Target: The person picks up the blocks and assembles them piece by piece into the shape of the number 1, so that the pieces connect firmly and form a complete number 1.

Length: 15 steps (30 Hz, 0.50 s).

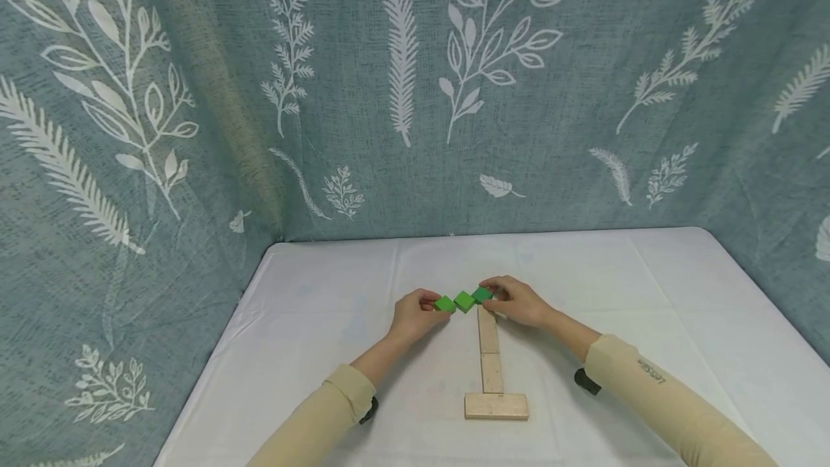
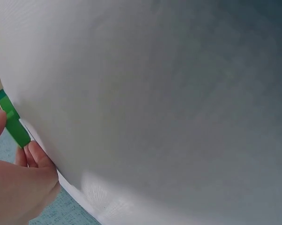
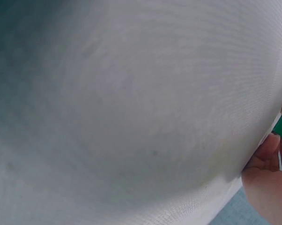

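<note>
Three small green blocks make a slanting row on the white table in the head view. My left hand (image 1: pixel 413 317) pinches the light green block (image 1: pixel 444 304) at the left end between thumb and fingers. At the right end, my right hand (image 1: pixel 519 301) has thumb and fingers on either side of a darker green block (image 1: pixel 483 295). Between them is a middle green block (image 1: pixel 464 301). Just below the darker block runs an upright line of two wooden planks, the upper plank (image 1: pixel 488 330) and the lower plank (image 1: pixel 492 373). A third wooden plank (image 1: pixel 496 406) lies crosswise at its foot.
The white tablecloth (image 1: pixel 311 308) covers the table and shows creases. Behind and at both sides hangs a blue-green curtain (image 1: pixel 363 92) with white leaf prints. Dark devices sit under both wrists, the right device (image 1: pixel 586 381) showing more clearly.
</note>
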Motion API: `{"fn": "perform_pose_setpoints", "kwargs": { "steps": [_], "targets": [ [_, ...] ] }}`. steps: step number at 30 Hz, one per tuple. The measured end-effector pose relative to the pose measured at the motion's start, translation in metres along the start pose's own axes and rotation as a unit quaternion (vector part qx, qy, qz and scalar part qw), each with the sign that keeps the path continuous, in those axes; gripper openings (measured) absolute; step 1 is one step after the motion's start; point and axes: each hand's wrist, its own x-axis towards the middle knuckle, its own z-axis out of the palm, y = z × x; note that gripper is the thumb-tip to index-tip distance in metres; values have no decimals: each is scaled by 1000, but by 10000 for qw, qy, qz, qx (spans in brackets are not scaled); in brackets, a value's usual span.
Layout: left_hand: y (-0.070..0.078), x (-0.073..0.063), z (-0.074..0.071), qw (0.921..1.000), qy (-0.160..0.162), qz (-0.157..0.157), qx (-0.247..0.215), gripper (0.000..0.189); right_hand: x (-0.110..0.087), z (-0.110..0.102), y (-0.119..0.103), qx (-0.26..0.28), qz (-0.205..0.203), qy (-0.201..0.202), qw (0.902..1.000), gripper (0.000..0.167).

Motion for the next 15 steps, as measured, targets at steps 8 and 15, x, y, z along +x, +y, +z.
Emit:
{"fn": "perform_pose_setpoints", "kwargs": {
  "steps": [8,15],
  "targets": [
    [0,0,1,9998,-13,170,96,36,0,0,0,-45,-38,40,10000,41],
    [-3,1,3,9989,-13,420,187,35,0,0,-2,-94,-57,77,9999,41]
  ]
}}
